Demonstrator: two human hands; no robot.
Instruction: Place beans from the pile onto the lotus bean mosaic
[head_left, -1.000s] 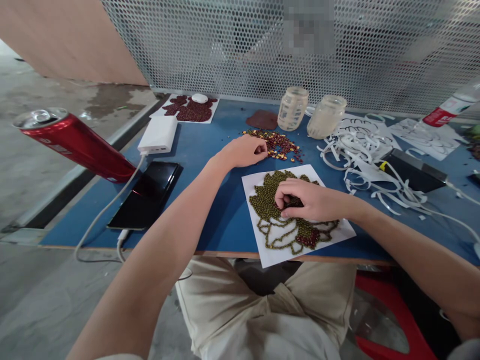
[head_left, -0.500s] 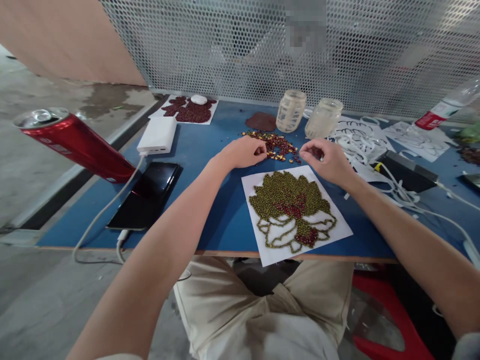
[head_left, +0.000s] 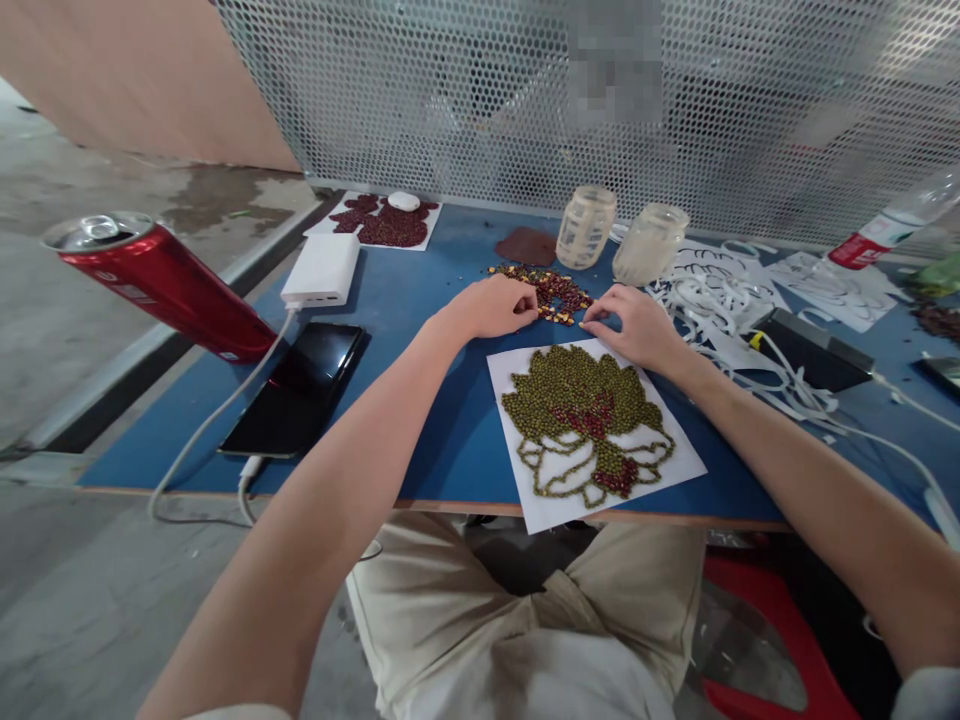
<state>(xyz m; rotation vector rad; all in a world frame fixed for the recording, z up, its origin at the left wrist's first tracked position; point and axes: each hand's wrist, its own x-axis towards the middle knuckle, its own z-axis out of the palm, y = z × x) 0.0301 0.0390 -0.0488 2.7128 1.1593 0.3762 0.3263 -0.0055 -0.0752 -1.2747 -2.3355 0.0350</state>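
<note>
A white paper sheet [head_left: 679, 465] lies at the table's near edge, bearing a flower picture [head_left: 585, 415] made of green beans with red ones at its centre. Behind it is a loose pile of red and yellow beans [head_left: 551, 287]. My left hand [head_left: 491, 305] rests curled at the pile's left edge, fingertips among the beans. My right hand [head_left: 628, 325] is at the pile's right edge, thumb and forefinger pinched together on the table; whatever they hold is too small to make out.
Two glass jars [head_left: 586, 226] stand behind the pile on the blue table [head_left: 420, 300]. White paper strips [head_left: 720, 300] and cables lie at right. A black phone [head_left: 296, 390], white power bank [head_left: 322, 270], red can [head_left: 161, 290] and another bean picture [head_left: 386, 222] are at left.
My right hand left the green bean picture, rose toward the loose bean pile and has come down pinching at its right edge. My left hand stayed at the pile.
</note>
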